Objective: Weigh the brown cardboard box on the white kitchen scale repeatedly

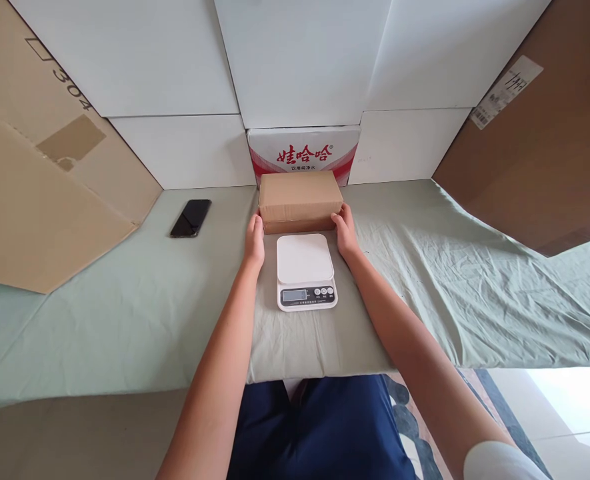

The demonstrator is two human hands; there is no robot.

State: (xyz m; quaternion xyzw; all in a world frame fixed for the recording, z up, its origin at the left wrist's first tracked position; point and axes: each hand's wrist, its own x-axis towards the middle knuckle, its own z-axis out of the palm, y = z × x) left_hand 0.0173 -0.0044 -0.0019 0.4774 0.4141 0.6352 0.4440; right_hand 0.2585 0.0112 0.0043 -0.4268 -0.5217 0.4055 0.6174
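Observation:
A closed brown cardboard box [299,197] is gripped at its two ends between my hands. My left hand [255,241] presses on its left end, the thumb near the front corner. On the opposite end is my right hand [345,230], its thumb over the front face and the fingers behind the corner. Just in front of the box lies a white digital kitchen scale [305,260], its platform bare. The scale's display is lit, but its reading is too small to be sure of. Whether the box rests on the cloth or is slightly raised I cannot tell.
A black smartphone [191,219] lies to the left on the green cloth [125,313]. Behind the box stands a white and red carton [305,148] against white panels [175,147]. Large cardboard sheets flank the table at left [75,180] and right [539,147].

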